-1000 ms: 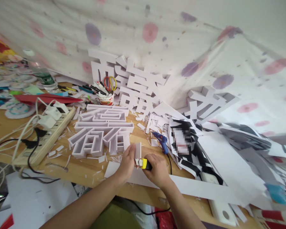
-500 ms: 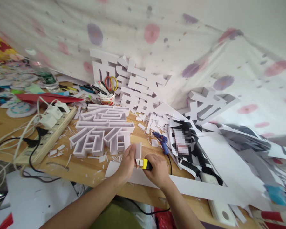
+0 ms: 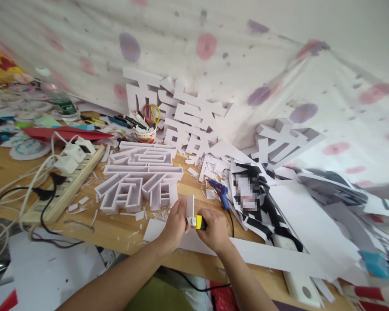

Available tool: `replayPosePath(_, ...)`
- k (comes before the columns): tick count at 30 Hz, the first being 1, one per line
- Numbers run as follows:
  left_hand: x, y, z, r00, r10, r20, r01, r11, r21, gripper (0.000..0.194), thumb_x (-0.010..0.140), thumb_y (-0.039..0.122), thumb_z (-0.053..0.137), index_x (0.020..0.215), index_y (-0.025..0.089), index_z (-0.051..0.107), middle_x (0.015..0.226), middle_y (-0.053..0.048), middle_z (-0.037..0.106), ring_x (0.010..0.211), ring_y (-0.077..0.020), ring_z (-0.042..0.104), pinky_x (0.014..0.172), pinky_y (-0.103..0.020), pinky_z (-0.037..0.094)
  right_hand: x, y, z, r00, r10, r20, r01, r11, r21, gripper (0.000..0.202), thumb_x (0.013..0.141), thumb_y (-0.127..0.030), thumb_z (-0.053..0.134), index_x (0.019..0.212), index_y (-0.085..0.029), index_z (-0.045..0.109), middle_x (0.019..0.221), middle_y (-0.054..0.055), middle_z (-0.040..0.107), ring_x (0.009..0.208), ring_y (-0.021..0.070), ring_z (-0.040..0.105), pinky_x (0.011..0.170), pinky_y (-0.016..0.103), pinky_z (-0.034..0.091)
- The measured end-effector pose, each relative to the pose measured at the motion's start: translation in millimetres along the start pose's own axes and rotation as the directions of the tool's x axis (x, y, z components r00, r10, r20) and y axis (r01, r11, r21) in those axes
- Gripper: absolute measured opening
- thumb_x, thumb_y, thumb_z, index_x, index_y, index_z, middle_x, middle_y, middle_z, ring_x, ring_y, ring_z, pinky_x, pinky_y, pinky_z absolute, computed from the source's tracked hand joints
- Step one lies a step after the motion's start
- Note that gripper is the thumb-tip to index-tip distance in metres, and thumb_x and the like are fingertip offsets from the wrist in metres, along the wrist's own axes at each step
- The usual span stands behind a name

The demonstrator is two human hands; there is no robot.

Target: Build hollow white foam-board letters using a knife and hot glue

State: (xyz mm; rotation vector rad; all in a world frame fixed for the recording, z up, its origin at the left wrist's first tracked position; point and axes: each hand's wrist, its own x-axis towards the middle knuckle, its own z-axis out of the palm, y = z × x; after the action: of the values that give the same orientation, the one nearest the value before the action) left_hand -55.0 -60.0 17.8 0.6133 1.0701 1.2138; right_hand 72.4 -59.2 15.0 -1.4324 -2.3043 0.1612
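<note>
White foam piece (image 3: 189,206), small, flat and straight-edged, is pinched in the left hand (image 3: 174,222); the right hand (image 3: 212,229) grips a yellow-and-black cutter (image 3: 199,222).

Upright white piece (image 3: 190,206), yellow-and-black cutter (image 3: 199,222) at its lower end

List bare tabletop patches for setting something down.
Small one between the boxy white letters and blue glue gun. Another, scrap-flecked, along the near table edge, between power strip and left forearm. Crowded: right of the gun, around the scissors cup.
</note>
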Motion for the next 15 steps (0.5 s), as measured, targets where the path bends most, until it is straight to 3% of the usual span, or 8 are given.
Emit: replayPosePath(15,-0.4,7.2,-0.5,1.000,-0.027,0.013,0.027,1.000,0.003,0.057,0.058,0.076,0.051,0.061,0.021,0.035,0.036,0.013,0.029,0.028,-0.0023,0.026,0.029,-0.015,0.019,6.3,-0.3,1.9,1.000,-0.011,-0.005,0.011,1.000,-0.010,0.007,0.060,-0.015,0.050,0.063,-0.020,0.047,0.058,0.002,0.057,0.054,0.0150,0.051,0.052,0.023,0.026)
